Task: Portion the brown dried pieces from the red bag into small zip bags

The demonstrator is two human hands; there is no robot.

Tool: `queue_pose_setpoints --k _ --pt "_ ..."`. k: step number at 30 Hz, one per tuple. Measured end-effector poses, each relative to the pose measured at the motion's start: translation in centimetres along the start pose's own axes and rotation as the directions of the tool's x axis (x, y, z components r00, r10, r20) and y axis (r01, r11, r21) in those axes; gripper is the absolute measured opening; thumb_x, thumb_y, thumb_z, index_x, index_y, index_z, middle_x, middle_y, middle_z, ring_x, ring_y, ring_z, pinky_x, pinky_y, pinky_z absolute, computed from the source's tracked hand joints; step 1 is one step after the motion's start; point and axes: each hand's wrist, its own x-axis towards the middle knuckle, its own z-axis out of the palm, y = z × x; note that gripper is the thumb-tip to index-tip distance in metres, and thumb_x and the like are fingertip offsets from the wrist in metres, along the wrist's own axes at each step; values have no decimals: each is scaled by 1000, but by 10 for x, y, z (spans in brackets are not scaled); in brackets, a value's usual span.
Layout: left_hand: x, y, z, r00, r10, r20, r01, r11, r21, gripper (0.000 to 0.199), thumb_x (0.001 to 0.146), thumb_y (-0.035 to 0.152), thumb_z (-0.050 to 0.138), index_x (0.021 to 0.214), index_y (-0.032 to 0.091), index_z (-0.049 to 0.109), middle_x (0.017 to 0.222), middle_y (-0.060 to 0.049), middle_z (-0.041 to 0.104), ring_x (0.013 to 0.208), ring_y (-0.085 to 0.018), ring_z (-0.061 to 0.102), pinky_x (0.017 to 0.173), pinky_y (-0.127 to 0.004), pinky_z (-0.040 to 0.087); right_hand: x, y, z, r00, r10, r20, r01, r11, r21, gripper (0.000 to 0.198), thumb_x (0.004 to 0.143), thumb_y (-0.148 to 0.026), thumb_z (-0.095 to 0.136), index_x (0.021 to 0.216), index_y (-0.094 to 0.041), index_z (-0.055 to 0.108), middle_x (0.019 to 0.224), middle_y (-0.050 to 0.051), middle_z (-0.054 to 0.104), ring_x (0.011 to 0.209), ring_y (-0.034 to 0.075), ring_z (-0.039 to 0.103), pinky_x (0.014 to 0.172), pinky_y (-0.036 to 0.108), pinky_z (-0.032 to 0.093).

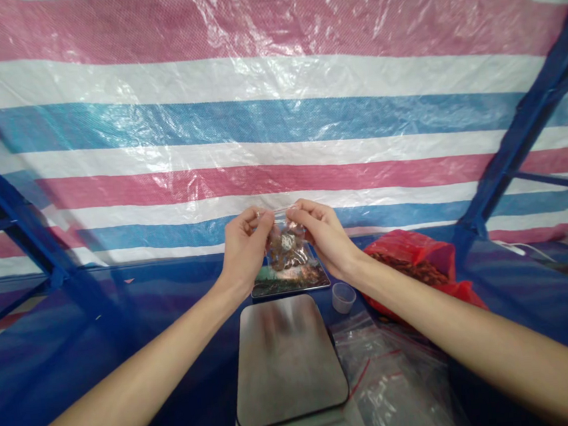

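Observation:
A small clear zip bag (287,249) with brownish bits inside hangs between my two hands. At its top left corner, my left hand (247,242) pinches the plastic between thumb and fingers. My right hand (322,231) pinches the top right corner in the same way, so the upper edge is stretched between them. Behind and below the bag lies a flat tablet-like thing (295,280) with a picture on its face. The exact kind of the brownish contents is too blurred to tell.
A kitchen scale (288,363) with a metal plate stands nearest me. To its right are a small clear plastic cup (343,298), several empty zip bags (401,389) and a red plastic bag (431,249) of dark reddish-brown pieces. Blue frame posts and a striped tarp (275,120) surround the blue surface.

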Motion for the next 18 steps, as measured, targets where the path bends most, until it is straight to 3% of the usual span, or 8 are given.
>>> queue_pose_setpoints --k 10,18 --pt "-3 -1 0 997 7 72 -11 999 49 35 92 47 72 71 20 64 58 5 52 51 -9 44 47 -22 34 -6 -5 10 999 41 27 -41 999 22 29 84 -44 80 74 -22 62 68 -4 63 60 13 55 58 26 42" --pt "-1 6 2 992 36 123 -42 998 43 34 91 45 74 70 20 63 59 5 52 53 -10 44 50 -22 34 -7 -6 12 999 14 49 -16 998 53 32 81 -42 83 73 -23 59 66 -6 59 58 12 52 58 25 42"
